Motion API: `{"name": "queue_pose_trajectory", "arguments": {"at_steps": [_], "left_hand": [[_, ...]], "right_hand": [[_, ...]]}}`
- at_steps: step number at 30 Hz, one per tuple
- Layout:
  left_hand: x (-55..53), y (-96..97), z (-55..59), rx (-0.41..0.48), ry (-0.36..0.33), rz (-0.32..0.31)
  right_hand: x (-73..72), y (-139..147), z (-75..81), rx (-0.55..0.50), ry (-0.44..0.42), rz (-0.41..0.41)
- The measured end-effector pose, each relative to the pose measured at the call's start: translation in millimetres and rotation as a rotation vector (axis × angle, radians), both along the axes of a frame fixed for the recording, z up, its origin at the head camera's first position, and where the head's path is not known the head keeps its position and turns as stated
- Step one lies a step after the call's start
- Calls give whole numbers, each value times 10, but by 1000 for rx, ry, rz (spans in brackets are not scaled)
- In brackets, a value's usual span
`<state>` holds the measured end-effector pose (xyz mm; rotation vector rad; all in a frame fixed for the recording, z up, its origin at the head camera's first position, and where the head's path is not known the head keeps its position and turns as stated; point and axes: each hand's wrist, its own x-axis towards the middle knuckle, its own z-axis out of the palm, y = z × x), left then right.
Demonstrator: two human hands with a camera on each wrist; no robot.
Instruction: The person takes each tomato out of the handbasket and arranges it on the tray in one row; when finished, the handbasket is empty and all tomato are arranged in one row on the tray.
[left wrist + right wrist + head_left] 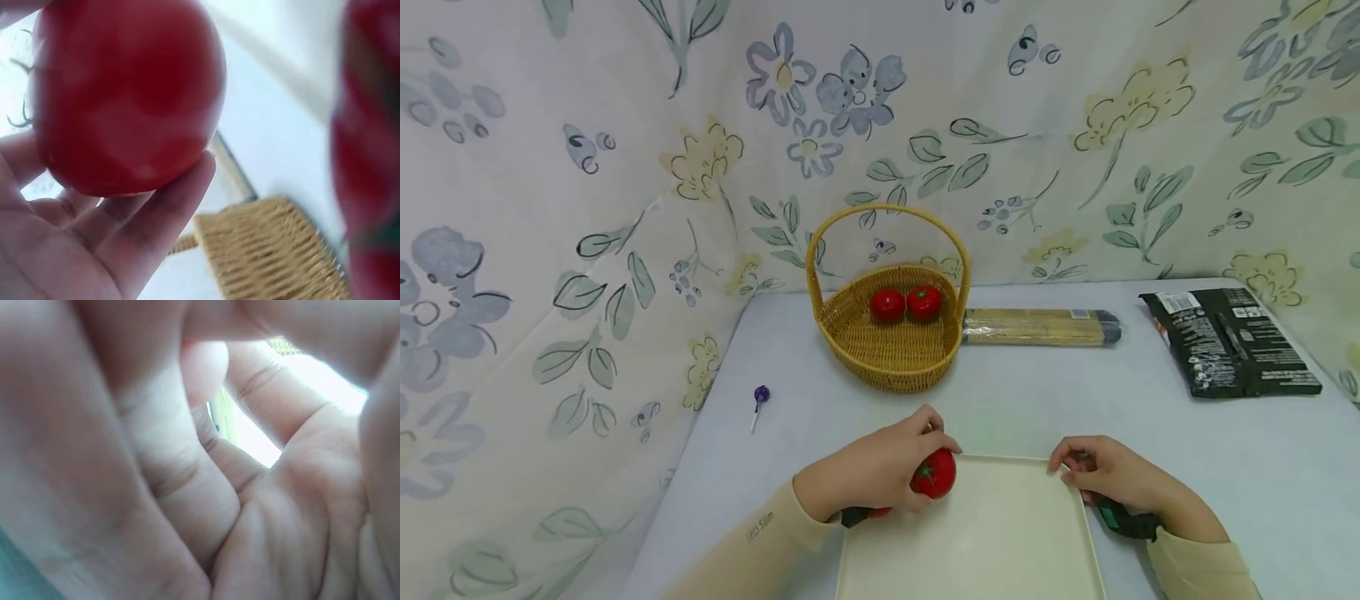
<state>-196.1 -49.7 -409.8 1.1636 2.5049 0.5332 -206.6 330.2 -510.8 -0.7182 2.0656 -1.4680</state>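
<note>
Here's the tomato [935, 473], held in the curled fingers of your left hand [883, 467] at the tray's far left corner, green stem end facing up; it's round, so no long axis stands out. Your right hand [1112, 473] pinches the far right corner of that pale tray [1000, 533], flat on the white table [715, 475], near edge out of view. Beyond stands the basket [895, 377], two more tomatoes [887, 306] inside; lollipop [762, 394] to the left, black packet [1240, 342] far right, flowered cloth [940, 92] behind everything.
</note>
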Motion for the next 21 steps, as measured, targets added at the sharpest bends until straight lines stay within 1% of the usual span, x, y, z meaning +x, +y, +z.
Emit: {"name": "queue_pose_trajectory", "arguments": {"at_steps": [2,5,9,14,21], "left_hand": [[25,38,-41,-50,1,-11],[44,90,-84,-134,8,-8],[55,143,-123,-230,54,-28],[79,181,-147,-290,94,-58],[75,204,-196,-314,133,-73]], "right_hand": [[6,-1,7,2,-5,-4],[15,-3,15,4,-7,-9],[28,-9,17,12,-3,-13],[36,-12,8,13,-11,-12],[22,-5,-4,8,11,-12]]}}
